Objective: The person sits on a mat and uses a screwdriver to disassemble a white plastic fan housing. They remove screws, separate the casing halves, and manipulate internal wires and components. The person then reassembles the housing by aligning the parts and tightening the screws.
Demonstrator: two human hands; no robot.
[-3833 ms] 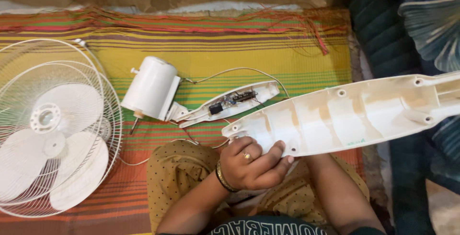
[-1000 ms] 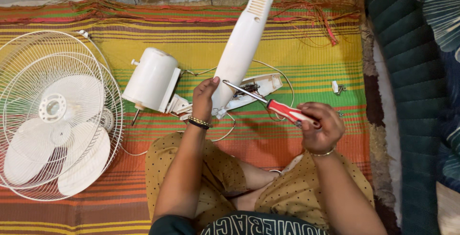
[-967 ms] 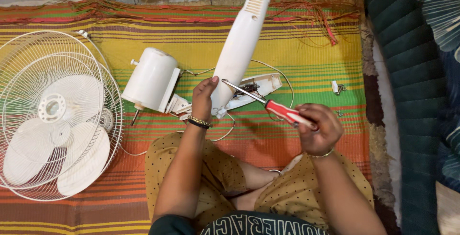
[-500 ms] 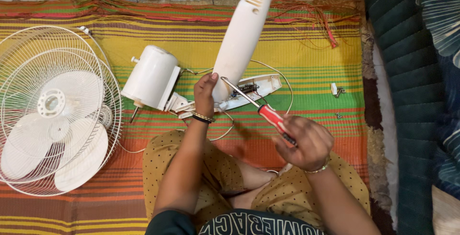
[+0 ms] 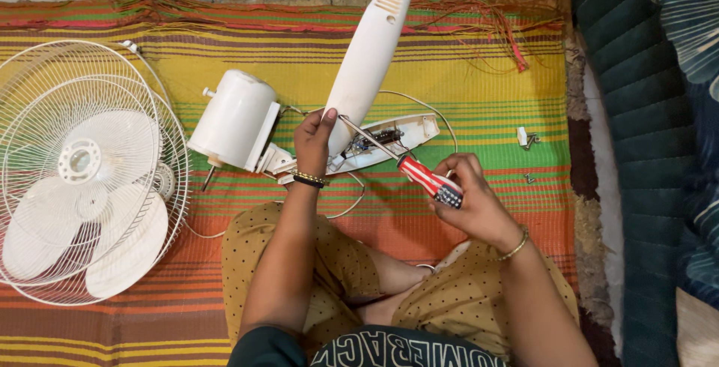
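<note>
My left hand (image 5: 315,137) grips the lower end of a long white plastic fan cover (image 5: 372,46), which stands tilted up and away from me. My right hand (image 5: 469,200) holds a screwdriver (image 5: 418,172) with a red-and-white striped handle. Its metal tip reaches the cover's lower end, right by my left fingers. Under the cover lies the open white fan neck base (image 5: 382,142) with a small circuit board and wires showing. It joins the white cylindrical motor housing (image 5: 234,119) to its left.
A white wire fan cage with blades (image 5: 79,172) lies on the left of the striped woven mat (image 5: 464,75). A small white part and screws (image 5: 526,138) rest to the right. A dark teal cushion (image 5: 636,150) borders the mat's right edge.
Earlier the cover lay flat across my lap under my left hand. It was then raised upright, and my right hand brought in the screwdriver, moving slightly left and closer to the cover's base.
</note>
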